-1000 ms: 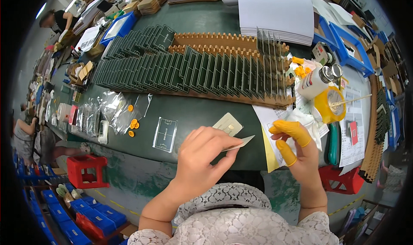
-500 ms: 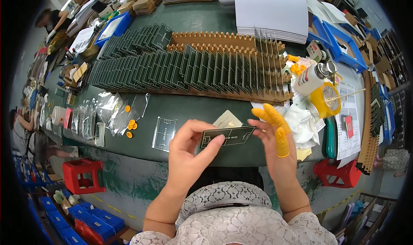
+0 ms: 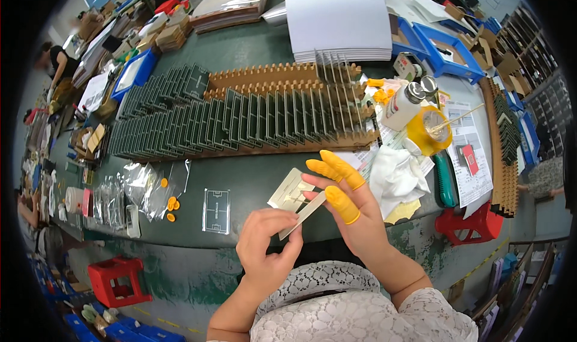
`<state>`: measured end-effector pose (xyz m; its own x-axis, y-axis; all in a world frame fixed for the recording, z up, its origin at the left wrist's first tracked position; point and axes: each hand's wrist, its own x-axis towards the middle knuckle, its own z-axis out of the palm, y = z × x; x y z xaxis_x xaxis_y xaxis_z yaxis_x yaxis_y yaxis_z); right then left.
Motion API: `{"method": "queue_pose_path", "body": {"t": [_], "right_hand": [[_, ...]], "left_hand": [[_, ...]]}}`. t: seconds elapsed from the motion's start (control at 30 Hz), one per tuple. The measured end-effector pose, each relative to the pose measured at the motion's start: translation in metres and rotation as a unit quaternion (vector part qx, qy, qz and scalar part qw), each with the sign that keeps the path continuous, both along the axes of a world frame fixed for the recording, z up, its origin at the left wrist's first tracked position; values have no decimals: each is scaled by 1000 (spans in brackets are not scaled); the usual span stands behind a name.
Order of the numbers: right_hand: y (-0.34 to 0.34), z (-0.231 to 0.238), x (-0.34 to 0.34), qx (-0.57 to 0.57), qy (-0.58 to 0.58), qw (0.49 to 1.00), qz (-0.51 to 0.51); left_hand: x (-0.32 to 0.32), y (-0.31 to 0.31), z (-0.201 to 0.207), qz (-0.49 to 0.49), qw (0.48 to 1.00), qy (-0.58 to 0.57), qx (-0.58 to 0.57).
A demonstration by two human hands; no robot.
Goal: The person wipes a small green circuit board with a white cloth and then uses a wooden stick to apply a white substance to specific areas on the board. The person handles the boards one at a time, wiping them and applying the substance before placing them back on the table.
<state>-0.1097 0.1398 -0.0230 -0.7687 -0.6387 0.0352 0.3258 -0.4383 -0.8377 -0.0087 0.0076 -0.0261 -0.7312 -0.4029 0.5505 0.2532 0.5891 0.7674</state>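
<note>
A thin, stiff card [image 3: 303, 215] is tilted nearly edge-on above the table's front edge, its pale side partly showing. My left hand [image 3: 267, 240] is closed on its lower end, between thumb and fingers. At the upper end, my right hand [image 3: 351, 207] has the card's edge between its thumb and bare fingers. Yellow rubber finger cots cover that thumb and two other fingers, which are stretched out. Just beyond the card lies a pale cream plate-like piece [image 3: 288, 186], partly hidden by my fingers. To the left, a dark green card with white line markings [image 3: 216, 211] lies flat.
Slotted brown racks [image 3: 264, 78] hold rows of dark green cards [image 3: 180, 126]. On the right are a white bottle [image 3: 404, 106], a yellow tape roll [image 3: 430, 132], a white cloth [image 3: 393, 174] and a green-handled tool [image 3: 443, 180]. Orange finger cots [image 3: 172, 204] and clear bags [image 3: 144, 189] lie left.
The card has turned from its dark printed face to nearly edge-on, pale side showing. My right hand has come in to its upper end. The whole view has shifted.
</note>
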Motion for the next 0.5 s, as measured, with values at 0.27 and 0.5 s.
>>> {"method": "queue_pose_path", "body": {"t": [0.27, 0.5], "right_hand": [[-2, 1, 3, 70, 132, 988, -50], [9, -14, -16, 392, 569, 716, -99]], "left_hand": [[3, -4, 6, 47, 998, -30, -34], [23, -43, -2, 199, 977, -56, 52]]}}
